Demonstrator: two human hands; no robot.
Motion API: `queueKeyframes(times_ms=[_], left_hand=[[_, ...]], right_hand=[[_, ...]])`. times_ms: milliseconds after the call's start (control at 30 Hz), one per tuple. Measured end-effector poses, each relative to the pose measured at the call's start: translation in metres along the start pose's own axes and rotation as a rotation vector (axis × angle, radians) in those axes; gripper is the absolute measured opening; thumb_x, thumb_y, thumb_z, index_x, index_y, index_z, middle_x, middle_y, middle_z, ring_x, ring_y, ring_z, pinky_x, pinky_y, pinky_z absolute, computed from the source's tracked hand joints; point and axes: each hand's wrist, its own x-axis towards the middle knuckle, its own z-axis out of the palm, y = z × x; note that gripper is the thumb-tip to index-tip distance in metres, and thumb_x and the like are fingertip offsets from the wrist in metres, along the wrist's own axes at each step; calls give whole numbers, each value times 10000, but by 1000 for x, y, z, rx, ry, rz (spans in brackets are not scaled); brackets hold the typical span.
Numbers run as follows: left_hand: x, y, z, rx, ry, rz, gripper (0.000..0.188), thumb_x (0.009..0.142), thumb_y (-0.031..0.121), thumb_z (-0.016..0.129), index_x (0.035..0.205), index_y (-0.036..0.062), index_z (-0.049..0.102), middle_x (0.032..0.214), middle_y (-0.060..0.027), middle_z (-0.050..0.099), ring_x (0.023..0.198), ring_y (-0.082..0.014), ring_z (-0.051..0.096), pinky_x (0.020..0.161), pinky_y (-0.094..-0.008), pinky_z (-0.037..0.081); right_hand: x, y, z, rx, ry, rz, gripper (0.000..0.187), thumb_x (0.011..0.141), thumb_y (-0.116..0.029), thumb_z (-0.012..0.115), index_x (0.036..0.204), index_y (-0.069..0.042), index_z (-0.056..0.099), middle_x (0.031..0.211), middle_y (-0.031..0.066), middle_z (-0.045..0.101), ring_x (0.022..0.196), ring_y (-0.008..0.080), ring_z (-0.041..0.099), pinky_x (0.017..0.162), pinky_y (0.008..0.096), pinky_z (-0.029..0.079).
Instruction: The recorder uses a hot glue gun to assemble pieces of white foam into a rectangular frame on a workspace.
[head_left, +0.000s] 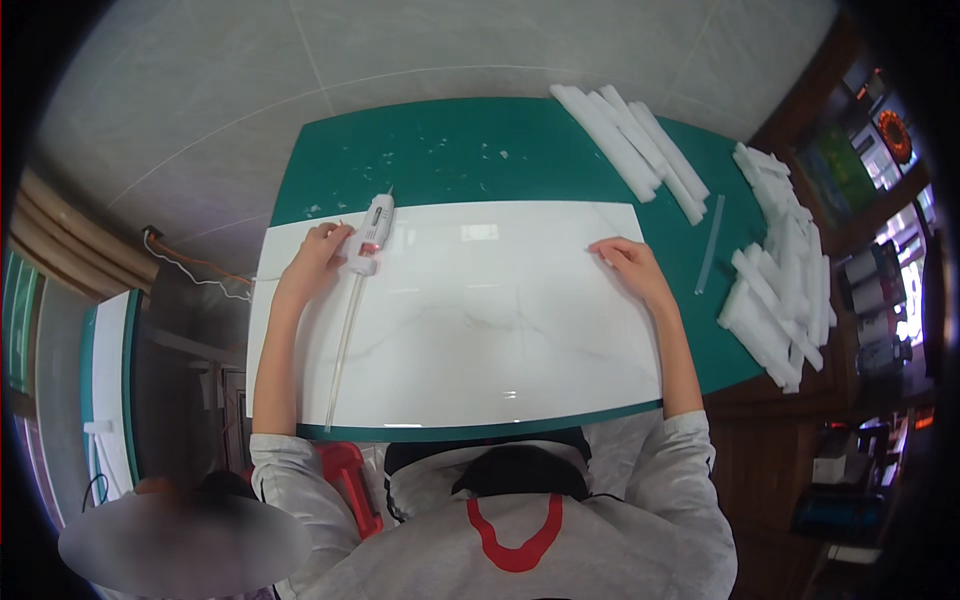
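Note:
A white marble-patterned panel (480,330) lies before me on a green tabletop. My left hand (322,255) is closed around the handle end of a white hot glue gun (377,222), its nozzle pointing away from me. The handle is mostly hidden by my fingers. A long clear glue stick (343,355) runs out of the back of the gun toward the table's near edge. At the panel's right side my right hand (630,266) hovers or rests with loosely bent fingers, somewhat apart, and nothing visible in them.
White foam strips (630,145) lie at the far right of the green table (450,150), with a stack of foam pieces (775,290) at its right edge. A loose clear glue stick (710,245) lies between. White scraps dot the far side. A cord (205,280) runs left; a red stool (350,480) stands below.

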Motion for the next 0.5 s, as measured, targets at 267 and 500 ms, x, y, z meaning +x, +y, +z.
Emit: queueKeyframes(times_ms=[267, 500], left_hand=[[88, 23, 29, 63, 93, 170, 460, 690, -30, 578, 1131, 72, 492, 1119, -173, 493, 1003, -337, 484, 856, -381, 413], [135, 29, 61, 101, 3, 63, 418, 745, 5, 554, 1151, 86, 496, 1127, -156, 495, 1042, -321, 477, 867, -386, 416]], right_hand=[[2, 11, 0, 24, 18, -27, 197, 833, -152, 519, 906, -23, 650, 889, 57, 645, 828, 124, 569, 768, 233, 424], [-1, 7, 2, 54, -11, -25, 191, 838, -111, 498, 918, -10, 639, 894, 29, 632, 830, 89, 535, 775, 210, 400]])
